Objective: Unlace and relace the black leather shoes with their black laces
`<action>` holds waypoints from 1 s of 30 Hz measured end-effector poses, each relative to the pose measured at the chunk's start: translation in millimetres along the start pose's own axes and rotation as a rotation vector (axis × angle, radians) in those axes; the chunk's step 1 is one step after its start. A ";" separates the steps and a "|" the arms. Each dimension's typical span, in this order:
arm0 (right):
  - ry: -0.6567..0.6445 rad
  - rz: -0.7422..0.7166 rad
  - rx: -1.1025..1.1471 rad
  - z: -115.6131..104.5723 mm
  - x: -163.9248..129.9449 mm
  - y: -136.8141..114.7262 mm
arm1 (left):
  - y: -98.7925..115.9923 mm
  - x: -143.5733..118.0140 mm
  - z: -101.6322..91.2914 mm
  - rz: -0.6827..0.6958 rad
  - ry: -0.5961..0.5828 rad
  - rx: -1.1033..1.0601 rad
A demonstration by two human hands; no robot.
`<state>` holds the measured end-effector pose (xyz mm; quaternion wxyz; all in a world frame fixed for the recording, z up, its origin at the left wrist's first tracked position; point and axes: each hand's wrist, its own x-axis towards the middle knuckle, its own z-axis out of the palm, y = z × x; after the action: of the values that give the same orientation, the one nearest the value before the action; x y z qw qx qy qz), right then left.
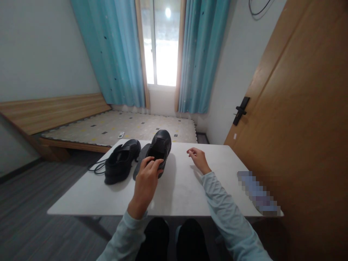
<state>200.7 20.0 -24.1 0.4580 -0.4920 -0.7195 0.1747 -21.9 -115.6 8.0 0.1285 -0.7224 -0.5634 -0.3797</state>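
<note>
My left hand (146, 181) grips a black shoe (162, 139) at its heel end, fingers over the opening's rim. The toe points away from me and is raised. Along the shoe's left side shows a flat dark grey piece (137, 167); whether it is the shoe's sole or a separate insole I cannot tell. A second black shoe (116, 170) rests upright to the left, with black laces (97, 166) trailing onto the white table (185, 195). Above the table's right half, my right hand (199, 159) is closed in a pinch, apart from the shoes. Anything between its fingertips is too small to make out.
A blurred bluish flat item (258, 194) lies at the table's right edge, close to a wooden door (296, 119) with a black handle (241, 110). Beyond the table is a bed (136, 125) with a small white object (121, 135) on it.
</note>
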 end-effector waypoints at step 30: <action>-0.069 -0.006 -0.052 5.8 -1.5 2.0 | -52.6 -11.4 -0.9 -0.075 -0.186 0.256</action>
<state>197.2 20.8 -29.3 0.4205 -0.4951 -0.7407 0.1716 -71.1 -106.8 -12.0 0.1526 -0.7107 -0.6431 -0.2408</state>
